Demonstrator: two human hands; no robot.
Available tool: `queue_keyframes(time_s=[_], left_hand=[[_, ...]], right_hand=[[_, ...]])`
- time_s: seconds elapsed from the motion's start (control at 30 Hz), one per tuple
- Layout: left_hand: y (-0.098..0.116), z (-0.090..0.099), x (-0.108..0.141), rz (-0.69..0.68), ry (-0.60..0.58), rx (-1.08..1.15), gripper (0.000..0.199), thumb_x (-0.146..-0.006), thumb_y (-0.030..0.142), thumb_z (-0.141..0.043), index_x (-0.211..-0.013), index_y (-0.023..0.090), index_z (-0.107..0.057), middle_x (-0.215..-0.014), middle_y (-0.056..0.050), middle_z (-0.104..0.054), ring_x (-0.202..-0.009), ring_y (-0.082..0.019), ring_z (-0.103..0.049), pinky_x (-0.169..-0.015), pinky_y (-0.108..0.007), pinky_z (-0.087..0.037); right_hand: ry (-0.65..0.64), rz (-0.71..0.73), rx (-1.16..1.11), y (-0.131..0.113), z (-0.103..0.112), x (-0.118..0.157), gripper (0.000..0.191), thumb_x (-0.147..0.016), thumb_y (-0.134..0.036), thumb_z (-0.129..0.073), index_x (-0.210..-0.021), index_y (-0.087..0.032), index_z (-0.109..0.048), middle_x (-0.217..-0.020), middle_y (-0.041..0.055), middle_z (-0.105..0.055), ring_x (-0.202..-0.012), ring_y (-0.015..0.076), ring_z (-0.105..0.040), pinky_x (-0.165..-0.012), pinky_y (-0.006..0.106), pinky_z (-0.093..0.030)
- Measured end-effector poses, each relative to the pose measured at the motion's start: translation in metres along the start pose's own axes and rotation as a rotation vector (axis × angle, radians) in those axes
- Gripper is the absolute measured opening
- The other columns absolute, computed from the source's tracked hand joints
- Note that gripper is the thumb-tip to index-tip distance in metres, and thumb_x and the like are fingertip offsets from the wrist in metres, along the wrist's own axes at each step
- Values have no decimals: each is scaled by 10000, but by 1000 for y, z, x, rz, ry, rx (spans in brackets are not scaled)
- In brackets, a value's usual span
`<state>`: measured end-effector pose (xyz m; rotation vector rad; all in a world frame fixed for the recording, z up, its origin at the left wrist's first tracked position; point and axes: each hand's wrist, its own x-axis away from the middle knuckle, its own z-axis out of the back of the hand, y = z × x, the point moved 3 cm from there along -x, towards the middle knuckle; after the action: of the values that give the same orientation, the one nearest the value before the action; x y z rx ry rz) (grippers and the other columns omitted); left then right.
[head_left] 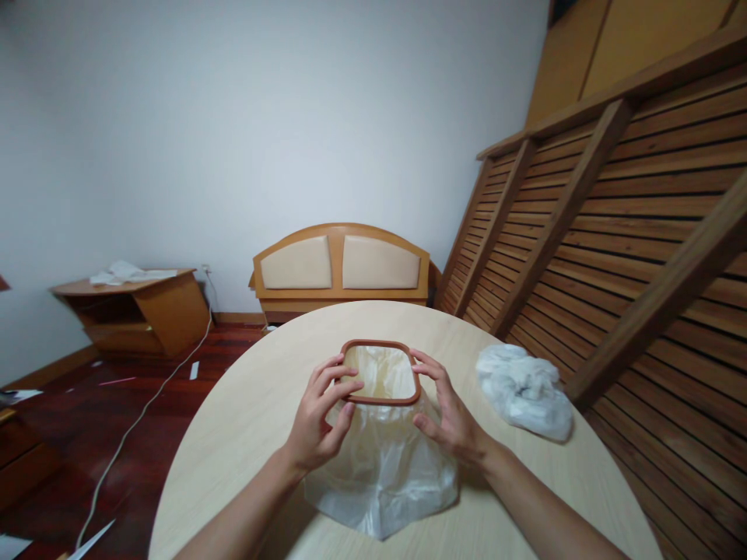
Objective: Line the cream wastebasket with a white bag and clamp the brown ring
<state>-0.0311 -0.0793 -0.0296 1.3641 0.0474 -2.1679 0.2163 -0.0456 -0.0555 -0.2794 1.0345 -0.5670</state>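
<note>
A brown rounded-square rim (382, 403) lies over the mouth of a container at the middle of the round table (233, 435). A thin translucent white bag (385, 474) hangs from beneath the rim and spreads toward the near side; its film also shows inside the opening. My left hand (324, 412) is at the rim's left side, fingers spread, with fingertips over the frame and the thumb below it. My right hand (449, 408) is at the right side, its fingers apart, fingertips at the rim's upper right corner and thumb near the bag.
A crumpled bundle of white plastic bags (525, 391) lies on the table's right side. Slatted wooden panels (583, 257) lean close beyond it. Behind the table is a padded headboard (341, 263); a low wooden cabinet (140, 307) and a cable (137, 420) are at the left.
</note>
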Motion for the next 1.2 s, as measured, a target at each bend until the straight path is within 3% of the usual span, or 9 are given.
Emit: queue_keyframes(time_s=[0.27,0.5,1.2], left_hand=[[2,0,0,-1,2,-8,297,-940,158,-497,-1194,251,-620,-1240,-109,-599,-1328,-314,-451,-1058,-562,-446],[3,1,-1,2,19,-5,292,-925,143,-520,-1166,255,-641,-1245,-99,-612,-1338,-301,-458,-1069,-529,-445],[3,0,-1,-9,7,-9,201,-906,129,-520,-1028,229,-643,-1194,-102,-625,-1315,-300,-458,-1051,-541,-461]], right_hand=[[-17,-12,-32,2,2,-2,590,-910,-634,-558,-1375,-310,-392,-1560,114,-357,-1471,316,-327,-1186,528,-322],[12,-67,-78,-1,5,-3,433,-967,-603,-475,-1293,-318,-478,-1503,93,-436,-1431,295,-392,-1165,521,-355],[29,-132,-138,5,2,-1,384,-983,-585,-465,-1252,-317,-517,-1492,90,-447,-1422,284,-414,-1174,538,-353]])
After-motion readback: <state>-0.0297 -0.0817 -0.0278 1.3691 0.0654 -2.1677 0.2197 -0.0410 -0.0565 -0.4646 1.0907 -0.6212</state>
